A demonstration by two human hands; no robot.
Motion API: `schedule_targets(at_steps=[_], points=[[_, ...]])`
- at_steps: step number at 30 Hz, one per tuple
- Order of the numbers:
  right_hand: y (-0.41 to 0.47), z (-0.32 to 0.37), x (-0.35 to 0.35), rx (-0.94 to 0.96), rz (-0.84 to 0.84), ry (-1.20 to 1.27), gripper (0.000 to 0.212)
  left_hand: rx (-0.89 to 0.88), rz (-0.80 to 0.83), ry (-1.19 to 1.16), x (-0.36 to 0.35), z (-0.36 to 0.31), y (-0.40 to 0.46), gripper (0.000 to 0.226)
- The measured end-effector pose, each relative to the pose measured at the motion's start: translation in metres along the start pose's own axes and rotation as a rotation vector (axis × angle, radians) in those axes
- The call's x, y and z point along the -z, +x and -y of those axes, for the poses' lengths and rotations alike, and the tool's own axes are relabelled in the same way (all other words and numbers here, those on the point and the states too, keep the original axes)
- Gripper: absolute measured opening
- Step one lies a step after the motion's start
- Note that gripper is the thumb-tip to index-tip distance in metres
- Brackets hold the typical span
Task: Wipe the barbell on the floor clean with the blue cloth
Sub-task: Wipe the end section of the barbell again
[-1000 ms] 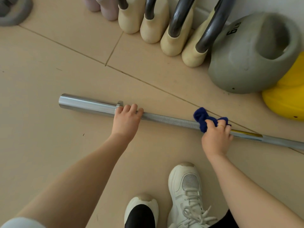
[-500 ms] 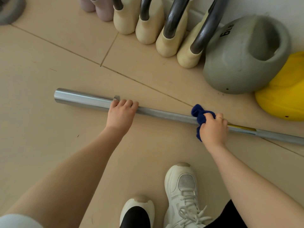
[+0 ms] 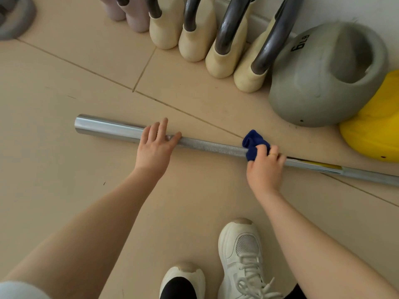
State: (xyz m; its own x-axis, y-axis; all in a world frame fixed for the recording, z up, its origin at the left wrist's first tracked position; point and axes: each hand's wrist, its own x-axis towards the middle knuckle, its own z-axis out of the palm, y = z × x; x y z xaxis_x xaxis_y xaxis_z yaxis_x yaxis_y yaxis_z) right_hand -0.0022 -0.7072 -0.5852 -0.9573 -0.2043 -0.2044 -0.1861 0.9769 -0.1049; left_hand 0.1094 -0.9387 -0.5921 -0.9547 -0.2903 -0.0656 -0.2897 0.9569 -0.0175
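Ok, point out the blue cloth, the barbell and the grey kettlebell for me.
blue cloth (image 3: 253, 141), head view, on the bunched fold above the fingers.
barbell (image 3: 211, 147), head view, on the knurled shaft between the hands.
grey kettlebell (image 3: 306, 91), head view, on its rounded body below the 6LB marking.

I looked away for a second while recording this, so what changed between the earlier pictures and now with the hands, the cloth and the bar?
The left hand has let go: its fingers, curled over the barbell before, are now straight and spread, resting on the bar by the collar. The right hand still grips the blue cloth on the knurled shaft, having slid it slightly toward the left hand. The barbell itself and the grey kettlebell behind it stayed put.
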Motion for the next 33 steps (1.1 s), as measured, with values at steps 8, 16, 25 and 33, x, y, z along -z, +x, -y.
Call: schedule_targets(at_steps=[8,16,25,33], points=[[-0.016,0.081,-0.006,0.468,0.147,0.057,0.025,-0.050,0.016,0.049,0.004,0.010,-0.001,0.073],[-0.017,0.090,-0.018,0.205,-0.002,0.035,0.026,-0.046,-0.032,-0.090,0.011,0.027,-0.006,0.070],[0.002,0.081,-0.012,0.469,-0.012,-0.082,0.032,0.022,0.113,-0.296,0.007,0.026,-0.004,0.037],[-0.020,0.157,-0.023,0.511,0.063,-0.063,0.019,-0.139,0.000,-0.212,0.002,0.032,-0.002,0.029]])
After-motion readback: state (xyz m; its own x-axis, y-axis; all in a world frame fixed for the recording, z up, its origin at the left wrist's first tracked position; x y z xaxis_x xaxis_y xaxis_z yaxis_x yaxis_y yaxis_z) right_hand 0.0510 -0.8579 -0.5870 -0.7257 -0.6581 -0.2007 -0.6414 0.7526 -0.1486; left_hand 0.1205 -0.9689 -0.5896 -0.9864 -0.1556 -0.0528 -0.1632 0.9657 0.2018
